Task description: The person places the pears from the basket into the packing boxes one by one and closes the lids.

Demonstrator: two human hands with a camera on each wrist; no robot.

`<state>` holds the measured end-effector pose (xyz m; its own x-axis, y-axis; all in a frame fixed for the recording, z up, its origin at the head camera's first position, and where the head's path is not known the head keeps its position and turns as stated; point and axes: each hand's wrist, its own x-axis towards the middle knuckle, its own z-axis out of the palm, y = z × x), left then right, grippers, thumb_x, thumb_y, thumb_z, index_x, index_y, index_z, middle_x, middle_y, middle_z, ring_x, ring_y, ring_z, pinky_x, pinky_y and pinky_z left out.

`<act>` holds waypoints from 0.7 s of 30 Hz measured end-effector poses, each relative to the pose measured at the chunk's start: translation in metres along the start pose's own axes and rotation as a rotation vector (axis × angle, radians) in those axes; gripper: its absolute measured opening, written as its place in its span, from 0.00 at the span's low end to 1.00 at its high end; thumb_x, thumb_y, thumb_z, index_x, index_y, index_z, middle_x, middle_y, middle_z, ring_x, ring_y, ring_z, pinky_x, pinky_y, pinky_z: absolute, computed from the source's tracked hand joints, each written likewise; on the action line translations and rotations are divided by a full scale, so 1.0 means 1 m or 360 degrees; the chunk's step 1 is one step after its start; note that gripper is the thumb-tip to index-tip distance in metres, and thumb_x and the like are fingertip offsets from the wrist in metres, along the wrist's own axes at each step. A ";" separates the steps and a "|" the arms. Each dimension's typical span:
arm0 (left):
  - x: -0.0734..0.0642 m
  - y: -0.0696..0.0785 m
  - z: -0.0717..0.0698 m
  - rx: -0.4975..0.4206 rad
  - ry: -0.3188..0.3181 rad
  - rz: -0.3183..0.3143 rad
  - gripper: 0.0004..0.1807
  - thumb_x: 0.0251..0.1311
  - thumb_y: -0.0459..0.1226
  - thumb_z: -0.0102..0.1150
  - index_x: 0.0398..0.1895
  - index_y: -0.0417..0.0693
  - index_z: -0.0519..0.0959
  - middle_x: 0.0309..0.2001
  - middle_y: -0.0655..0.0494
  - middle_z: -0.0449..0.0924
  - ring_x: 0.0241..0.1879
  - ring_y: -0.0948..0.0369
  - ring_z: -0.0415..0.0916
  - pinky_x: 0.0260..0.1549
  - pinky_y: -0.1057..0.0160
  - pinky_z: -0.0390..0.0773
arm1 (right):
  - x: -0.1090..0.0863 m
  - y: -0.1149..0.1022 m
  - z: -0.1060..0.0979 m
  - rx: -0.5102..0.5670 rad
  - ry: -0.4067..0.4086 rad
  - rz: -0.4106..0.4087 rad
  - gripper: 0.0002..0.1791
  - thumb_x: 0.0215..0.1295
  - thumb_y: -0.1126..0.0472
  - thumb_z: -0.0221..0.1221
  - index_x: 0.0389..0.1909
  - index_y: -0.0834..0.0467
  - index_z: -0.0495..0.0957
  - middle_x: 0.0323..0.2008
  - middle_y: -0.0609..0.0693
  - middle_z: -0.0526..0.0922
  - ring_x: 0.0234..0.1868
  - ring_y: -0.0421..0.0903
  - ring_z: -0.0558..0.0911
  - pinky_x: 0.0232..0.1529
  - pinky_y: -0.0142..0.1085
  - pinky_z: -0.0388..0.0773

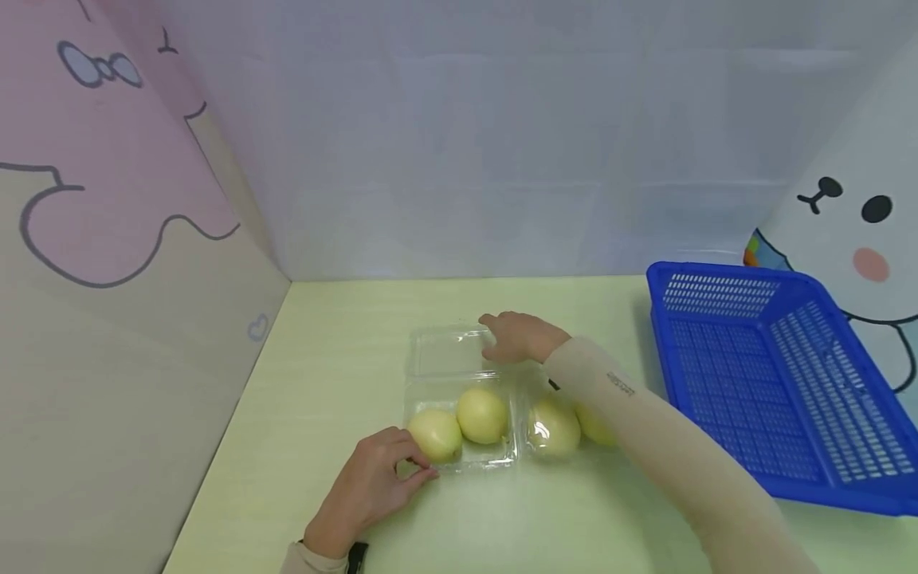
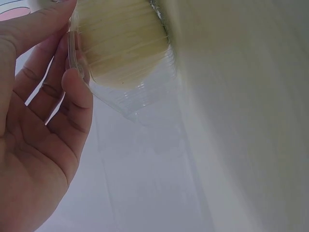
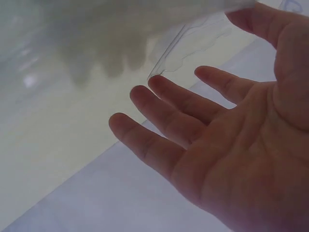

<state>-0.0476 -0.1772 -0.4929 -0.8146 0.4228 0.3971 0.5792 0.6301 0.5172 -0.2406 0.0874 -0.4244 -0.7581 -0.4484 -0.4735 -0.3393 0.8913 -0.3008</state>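
A clear plastic clamshell box (image 1: 466, 461) lies open on the table, its hinged lid (image 1: 445, 351) folded back toward the far side. Two pale yellow round fruits (image 1: 483, 416) sit in its base. My left hand (image 1: 369, 478) pinches the rim at the box's near left corner; the left wrist view shows thumb and fingers at the plastic rim, beside a fruit (image 2: 120, 43). At the lid's far right stretches my right hand (image 1: 523, 336). In the right wrist view its fingers (image 3: 164, 116) are spread and nearly straight, with the thumb at the lid's edge.
Right of the open box is a second clear box with more yellow fruits (image 1: 554, 426), partly hidden by my right sleeve (image 1: 645, 430). A blue plastic basket (image 1: 660, 343) stands at the right. Printed cloth walls (image 1: 459, 159) border the table's back and sides.
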 end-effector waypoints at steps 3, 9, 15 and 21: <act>0.001 0.000 0.000 0.0006 0.0001 -0.0001 0.14 0.44 0.37 0.88 0.25 0.58 0.87 0.29 0.71 0.84 0.31 0.69 0.80 0.32 0.72 0.79 | 0.000 -0.001 0.001 -0.0014 -0.0023 0.0036 0.41 0.79 0.45 0.55 0.86 0.52 0.54 0.82 0.60 0.62 0.83 0.59 0.62 0.79 0.58 0.65; 0.002 -0.001 0.000 -0.0003 -0.0009 -0.0001 0.13 0.45 0.37 0.88 0.25 0.58 0.87 0.29 0.71 0.84 0.31 0.68 0.81 0.32 0.69 0.81 | 0.003 -0.003 -0.003 -0.0053 -0.0075 0.0045 0.40 0.79 0.45 0.56 0.85 0.53 0.55 0.82 0.60 0.63 0.83 0.59 0.63 0.78 0.59 0.66; 0.001 -0.001 -0.002 -0.0038 -0.0046 -0.0035 0.13 0.46 0.36 0.87 0.26 0.58 0.87 0.30 0.71 0.84 0.32 0.69 0.80 0.33 0.69 0.82 | 0.008 -0.005 -0.012 -0.0007 -0.0162 0.0061 0.41 0.80 0.43 0.54 0.86 0.52 0.53 0.84 0.56 0.59 0.84 0.59 0.60 0.79 0.60 0.63; 0.001 0.000 -0.002 -0.0046 -0.0076 -0.0071 0.13 0.47 0.36 0.87 0.27 0.58 0.87 0.30 0.71 0.84 0.32 0.70 0.80 0.34 0.68 0.81 | 0.013 -0.004 -0.012 0.0002 -0.0245 0.0099 0.44 0.78 0.41 0.54 0.87 0.50 0.50 0.86 0.55 0.55 0.86 0.59 0.56 0.81 0.62 0.59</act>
<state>-0.0486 -0.1779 -0.4906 -0.8399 0.4255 0.3370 0.5423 0.6302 0.5557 -0.2555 0.0785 -0.4191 -0.6832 -0.3973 -0.6127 -0.2933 0.9177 -0.2680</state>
